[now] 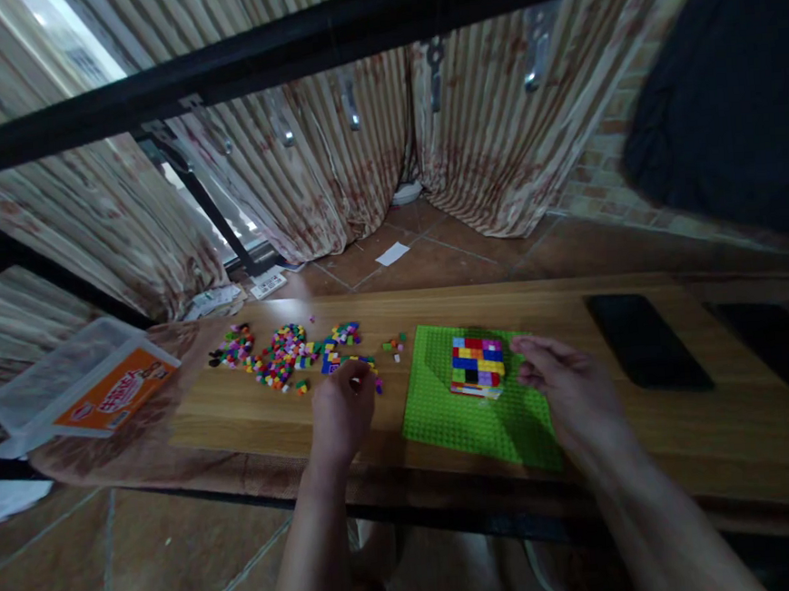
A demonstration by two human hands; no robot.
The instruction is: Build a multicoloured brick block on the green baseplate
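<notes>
A multicoloured block of toy bricks (477, 362) stands on a green studded baseplate (437, 410). My right hand (569, 382) is over the plate's right edge, just right of the block. Its thumb and fingertips are pinched together, and anything between them is too small to make out. My left hand (344, 407) is left of the plate with its fingers curled, beside the loose bricks (286, 351). The fingertips are turned away from view, so what they hold is hidden. A few small bricks (394, 345) lie between the pile and the plate.
A clear plastic tub (98, 342) with an orange label sits at the table's left end. Two dark flat slabs (647, 339) lie on the right of the wooden table (538, 298). A black metal bar (320, 37) crosses above, before striped curtains (358, 180).
</notes>
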